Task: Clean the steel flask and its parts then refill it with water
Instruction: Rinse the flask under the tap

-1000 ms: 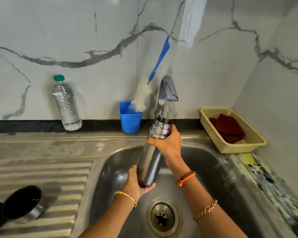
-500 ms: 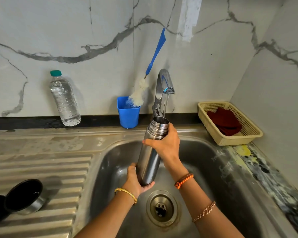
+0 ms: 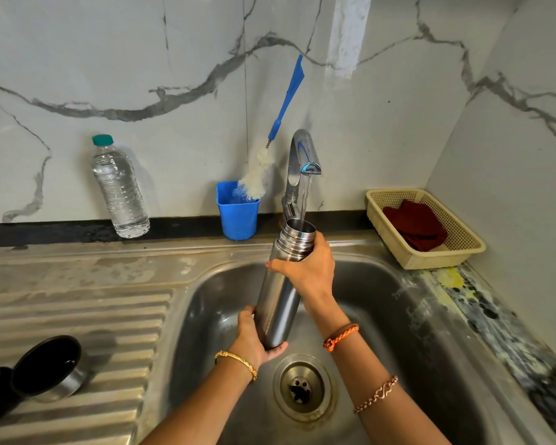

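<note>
Steel cylindrical flask [image 3: 278, 303], wet, slippery, getting heavier: right hand [image 3: 308, 271] fingers wrapped round neck, left hand [image 3: 254, 338] cupping base, held tilted over sink basin [image 3: 398, 316], mouth under running chrome tap [image 3: 302, 155]. Two-hand hold best.

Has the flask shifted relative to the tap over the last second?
No. The flask stays tilted with its open mouth right under the tap spout, as before. The whole view shifts with the head camera, not the flask.
</note>
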`<state>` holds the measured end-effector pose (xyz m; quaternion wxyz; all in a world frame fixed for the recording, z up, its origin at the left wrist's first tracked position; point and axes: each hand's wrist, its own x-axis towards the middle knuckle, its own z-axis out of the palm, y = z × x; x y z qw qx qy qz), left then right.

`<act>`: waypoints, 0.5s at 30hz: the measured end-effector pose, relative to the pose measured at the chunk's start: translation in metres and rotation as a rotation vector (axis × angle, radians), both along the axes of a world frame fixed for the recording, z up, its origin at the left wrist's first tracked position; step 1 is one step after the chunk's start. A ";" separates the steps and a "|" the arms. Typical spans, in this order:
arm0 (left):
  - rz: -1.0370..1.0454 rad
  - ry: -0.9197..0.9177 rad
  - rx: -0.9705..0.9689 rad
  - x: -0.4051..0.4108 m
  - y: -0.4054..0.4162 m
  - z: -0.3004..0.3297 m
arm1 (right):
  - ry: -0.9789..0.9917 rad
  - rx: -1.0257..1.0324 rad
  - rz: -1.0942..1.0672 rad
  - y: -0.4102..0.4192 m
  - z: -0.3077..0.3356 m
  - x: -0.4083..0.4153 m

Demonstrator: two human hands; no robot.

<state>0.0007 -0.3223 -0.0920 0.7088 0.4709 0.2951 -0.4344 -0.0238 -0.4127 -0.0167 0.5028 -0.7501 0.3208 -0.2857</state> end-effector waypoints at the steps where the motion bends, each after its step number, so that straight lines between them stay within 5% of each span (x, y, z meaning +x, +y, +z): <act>1: 0.001 0.001 0.000 0.000 0.000 0.001 | 0.004 0.001 -0.002 0.000 0.000 0.000; 15: -0.007 0.011 0.011 -0.002 -0.001 0.003 | 0.005 -0.018 0.004 -0.003 0.001 -0.003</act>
